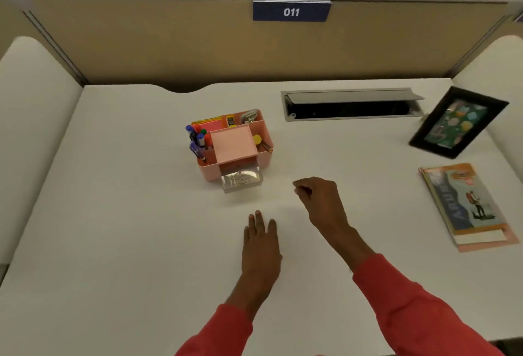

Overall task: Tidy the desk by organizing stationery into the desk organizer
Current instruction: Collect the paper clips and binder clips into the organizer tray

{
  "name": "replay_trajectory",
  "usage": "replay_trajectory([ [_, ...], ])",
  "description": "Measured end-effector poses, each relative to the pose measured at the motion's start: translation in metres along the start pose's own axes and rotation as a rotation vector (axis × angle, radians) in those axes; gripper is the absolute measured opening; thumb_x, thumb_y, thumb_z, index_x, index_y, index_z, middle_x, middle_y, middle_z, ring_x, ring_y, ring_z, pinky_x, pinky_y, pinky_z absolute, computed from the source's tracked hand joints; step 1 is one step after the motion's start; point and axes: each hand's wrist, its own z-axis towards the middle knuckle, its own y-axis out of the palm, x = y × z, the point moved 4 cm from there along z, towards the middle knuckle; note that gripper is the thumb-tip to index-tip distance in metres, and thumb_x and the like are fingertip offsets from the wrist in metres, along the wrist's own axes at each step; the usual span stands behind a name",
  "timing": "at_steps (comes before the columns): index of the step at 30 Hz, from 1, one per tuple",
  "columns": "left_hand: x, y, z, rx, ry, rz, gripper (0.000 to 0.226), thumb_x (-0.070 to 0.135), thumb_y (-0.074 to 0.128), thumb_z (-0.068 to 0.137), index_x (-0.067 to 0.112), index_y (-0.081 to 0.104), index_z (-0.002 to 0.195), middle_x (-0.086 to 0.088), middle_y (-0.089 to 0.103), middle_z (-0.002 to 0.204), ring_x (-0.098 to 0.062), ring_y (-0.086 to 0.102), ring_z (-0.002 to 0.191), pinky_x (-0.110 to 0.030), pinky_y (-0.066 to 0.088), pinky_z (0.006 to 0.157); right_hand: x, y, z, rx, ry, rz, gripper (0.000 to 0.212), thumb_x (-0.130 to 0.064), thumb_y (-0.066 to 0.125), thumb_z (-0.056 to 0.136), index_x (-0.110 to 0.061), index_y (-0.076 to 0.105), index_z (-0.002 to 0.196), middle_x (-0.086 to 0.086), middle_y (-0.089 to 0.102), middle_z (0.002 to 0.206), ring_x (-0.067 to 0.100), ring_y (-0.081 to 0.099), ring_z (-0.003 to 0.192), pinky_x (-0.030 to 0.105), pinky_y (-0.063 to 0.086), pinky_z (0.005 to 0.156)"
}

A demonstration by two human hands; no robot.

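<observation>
Both hands are over the white desk (127, 214), in red sleeves. Left hand (261, 242) lies palm down on the desk with its fingers straight and close together. Right hand (319, 200) is a little farther forward, fingers curled under and thumb drawn against the forefinger; whether anything small is pinched there, I cannot tell.

The pink desk organizer (266, 143) stands near the middle of the desk, just ahead and to the left of the right hand. Blue and green markers (196, 140) stand in its left compartment, sticky notes (209, 123) lie at the back, and binder clips (250, 116) fill the back right corner. Its clear drawer (242, 180) is pulled out at the front, with paper clips inside.

On the right, well apart from the organizer, a stack of notebooks (469, 205) lies flat, and a black picture frame (458, 122) leans behind it. A cable slot (351, 104) is open at the back of the desk.
</observation>
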Motion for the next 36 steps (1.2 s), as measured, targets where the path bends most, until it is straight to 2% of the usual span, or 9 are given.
replay_trajectory([
  [4,0.022,0.004,0.005,0.017,0.065,-0.010,0.092,0.030,0.068,0.092,0.012,0.007,0.159,-0.016,-0.012,0.166,-0.030,-0.011,0.155,-0.042,0.003,0.127,0.081,-0.045,-0.042,-0.030,0.203,-0.042,0.019,-0.006,0.068,0.092,-0.009,0.074,0.109,0.005,0.073,0.105,0.017,0.068,0.094,0.035,0.055,0.091],
  [7,0.042,0.010,0.013,-0.024,0.111,-0.027,0.098,0.030,0.072,0.089,0.014,0.006,0.159,-0.015,-0.012,0.166,-0.028,-0.011,0.155,-0.041,0.003,0.126,0.122,-0.055,-0.078,-0.100,0.270,-0.088,0.019,-0.016,0.073,0.088,-0.017,0.072,0.108,-0.002,0.069,0.099,0.014,0.063,0.087,0.040,0.055,0.084],
  [12,0.063,0.016,0.020,-0.067,0.056,-0.008,0.102,0.028,0.077,0.086,0.008,0.007,0.158,-0.026,-0.013,0.163,-0.038,-0.012,0.153,-0.046,0.013,0.125,0.132,-0.043,-0.121,-0.159,0.317,-0.233,0.028,-0.036,0.072,0.087,-0.020,0.060,0.106,-0.006,0.058,0.098,0.015,0.057,0.091,0.033,0.048,0.077],
  [15,0.065,0.018,0.022,-0.072,0.038,-0.001,0.103,0.027,0.079,0.084,0.007,0.010,0.157,-0.027,-0.011,0.163,-0.040,-0.011,0.153,-0.048,0.016,0.125,0.128,-0.032,-0.139,-0.194,0.341,-0.315,0.023,-0.028,0.068,0.090,-0.019,0.050,0.101,-0.006,0.050,0.093,0.016,0.050,0.086,0.025,0.035,0.067],
  [18,0.065,0.019,0.023,-0.076,0.031,-0.010,0.103,0.026,0.080,0.084,0.007,0.010,0.158,-0.026,-0.011,0.164,-0.040,-0.011,0.153,-0.048,0.016,0.125,0.130,-0.025,-0.150,-0.143,0.400,-0.257,0.021,-0.013,0.062,0.089,-0.020,0.043,0.089,-0.008,0.046,0.085,0.013,0.043,0.077,0.019,0.024,0.057],
  [23,0.062,0.020,0.022,-0.073,0.026,-0.038,0.104,0.024,0.080,0.083,0.009,0.010,0.158,-0.022,-0.013,0.165,-0.036,-0.012,0.153,-0.048,0.018,0.124,0.136,-0.018,-0.149,-0.102,0.419,-0.223,0.010,-0.008,0.059,0.086,-0.014,0.054,0.092,-0.001,0.056,0.085,0.018,0.050,0.078,0.030,0.032,0.064],
  [29,0.057,0.021,0.018,-0.037,0.053,-0.099,0.105,0.026,0.081,0.083,0.014,0.010,0.159,-0.014,-0.014,0.166,-0.029,-0.014,0.154,-0.045,0.021,0.124,0.134,-0.010,-0.149,-0.126,0.423,-0.228,0.010,-0.007,0.056,0.083,-0.014,0.054,0.090,-0.004,0.054,0.085,0.016,0.046,0.077,0.030,0.031,0.064],
  [32,0.047,0.022,0.013,-0.012,0.091,-0.125,0.106,0.035,0.078,0.084,0.022,0.006,0.160,-0.003,-0.019,0.166,-0.020,-0.017,0.153,-0.039,0.031,0.120,0.126,-0.010,-0.145,-0.130,0.376,-0.253,0.011,-0.006,0.056,0.084,-0.016,0.059,0.087,-0.004,0.052,0.089,0.017,0.054,0.082,0.030,0.043,0.066],
  [36,0.035,0.023,0.008,-0.007,0.173,-0.103,0.107,0.049,0.072,0.086,0.029,-0.003,0.160,0.004,-0.025,0.164,-0.013,-0.021,0.152,-0.033,0.032,0.117,0.087,-0.014,-0.105,-0.062,0.273,-0.209,0.018,-0.006,0.059,0.089,-0.023,0.061,0.082,-0.007,0.057,0.081,0.012,0.059,0.075,0.033,0.052,0.065],
])
